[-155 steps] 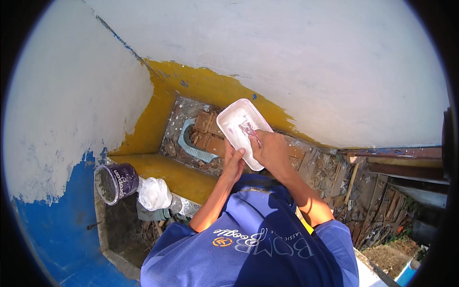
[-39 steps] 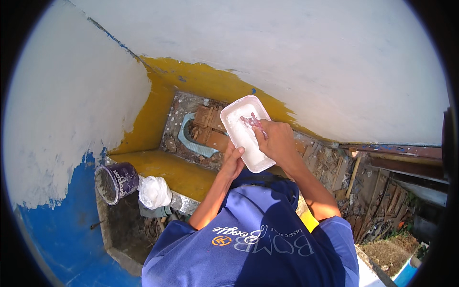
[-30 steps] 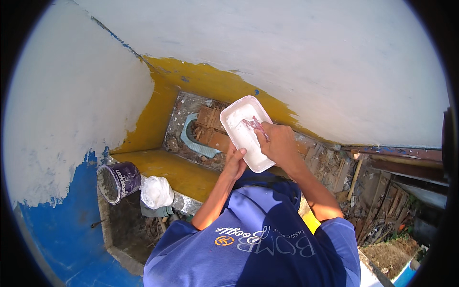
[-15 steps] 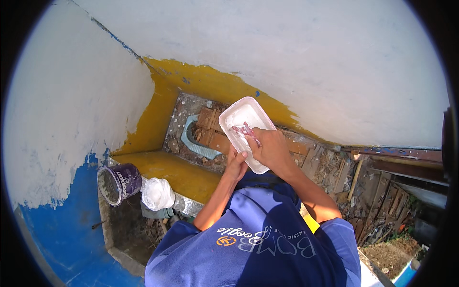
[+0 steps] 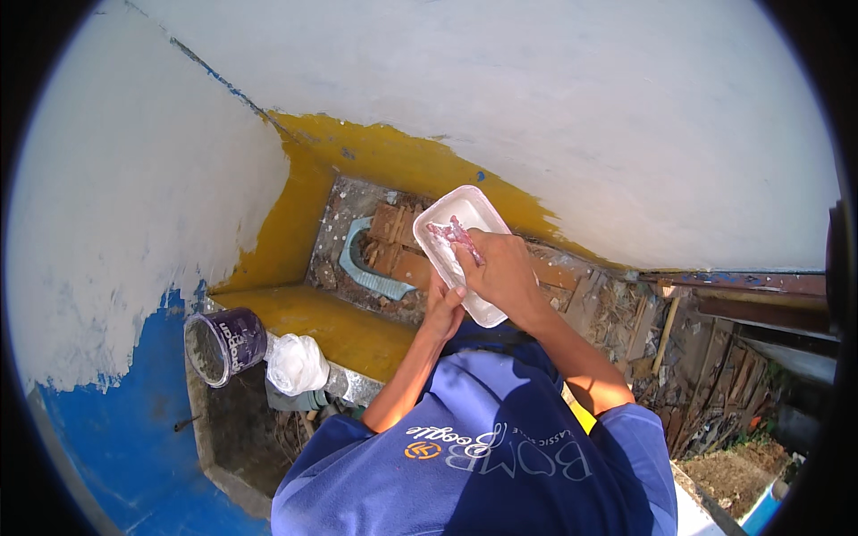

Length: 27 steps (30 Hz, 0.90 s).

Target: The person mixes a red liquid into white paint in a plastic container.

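My left hand (image 5: 443,309) grips the lower left edge of a small white rectangular tray (image 5: 475,204) with rounded corners, tilted in front of my chest. White paste coats parts of its inside. In my right hand (image 5: 502,270), fingers closed, is a flat reddish piece smeared with white (image 5: 456,235), scraper-like in shape. Its far end lies over the inside of the tray; I cannot tell if it touches the bottom. My right fingers hide its near end.
To the left, a dark purple bucket (image 5: 243,341) lies tipped on a ledge beside a white plastic bag (image 5: 297,364). Below are a light-blue curved piece (image 5: 356,261), boards and rubble. Ahead, a white-coated wall (image 5: 608,134) meets a yellow band (image 5: 393,156). Blue paint (image 5: 134,438) covers the lower left.
The reddish piece has shifted slightly up and left within the tray, and its angle has changed. The tray has tipped a little and moved slightly right. Both hands keep their hold.
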Tool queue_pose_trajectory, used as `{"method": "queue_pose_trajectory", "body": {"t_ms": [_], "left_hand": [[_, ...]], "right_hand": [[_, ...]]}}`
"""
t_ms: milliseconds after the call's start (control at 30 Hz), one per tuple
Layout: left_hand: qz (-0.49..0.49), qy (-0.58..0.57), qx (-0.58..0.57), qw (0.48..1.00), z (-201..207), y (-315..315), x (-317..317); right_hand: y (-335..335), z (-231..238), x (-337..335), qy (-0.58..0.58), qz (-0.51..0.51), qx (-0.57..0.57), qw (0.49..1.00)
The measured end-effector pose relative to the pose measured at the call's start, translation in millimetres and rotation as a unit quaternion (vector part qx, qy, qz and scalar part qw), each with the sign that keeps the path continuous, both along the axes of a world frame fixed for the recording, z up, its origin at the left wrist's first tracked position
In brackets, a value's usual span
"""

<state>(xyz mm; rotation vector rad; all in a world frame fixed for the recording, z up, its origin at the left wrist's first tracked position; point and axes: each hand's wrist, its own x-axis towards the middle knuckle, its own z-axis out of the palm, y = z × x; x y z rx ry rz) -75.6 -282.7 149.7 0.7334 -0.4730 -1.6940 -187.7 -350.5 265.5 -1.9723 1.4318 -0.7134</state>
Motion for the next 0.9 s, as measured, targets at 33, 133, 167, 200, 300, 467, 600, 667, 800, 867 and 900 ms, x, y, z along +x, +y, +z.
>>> {"method": "queue_pose_trajectory", "body": {"t_ms": [33,133,167,200,300,467,600,667,800,867,900], "left_hand": [[0.004,0.006,0.002,1.0,2,1,-1],[0.01,0.025,-0.01,1.0,0,1,-2],[0.01,0.04,-0.023,0.999,-2,1,-1],[0.011,0.042,-0.023,0.999,-4,1,-1],[0.017,0.056,-0.015,0.998,1,-1,-2],[0.043,0.028,-0.032,0.998,-3,-2,0],[0.027,0.048,-0.021,0.998,-10,-3,4],[0.019,0.044,-0.016,0.999,-10,-4,6],[0.016,0.05,-0.018,0.998,1,-6,5],[0.017,0.058,-0.014,0.998,1,-5,4],[0.017,0.058,-0.014,0.998,0,-4,4]], "right_hand": [[-1,-1,0,0.0,-0.001,-0.002,1.0],[-4,-3,-6,0.041,-0.033,-0.018,0.998],[-2,2,-13,0.046,-0.049,-0.031,0.997],[-1,9,-18,0.054,-0.066,-0.044,0.995],[4,-3,-25,0.093,-0.061,-0.077,0.991],[19,-14,-17,0.088,-0.035,-0.099,0.991],[24,-1,-12,0.031,0.021,-0.027,0.999],[21,-2,-13,0.027,0.023,-0.002,0.999],[5,-10,-23,0.047,-0.008,-0.015,0.999],[4,-5,-22,0.042,-0.022,-0.027,0.998],[6,-2,-18,0.036,-0.004,-0.022,0.999]]}}
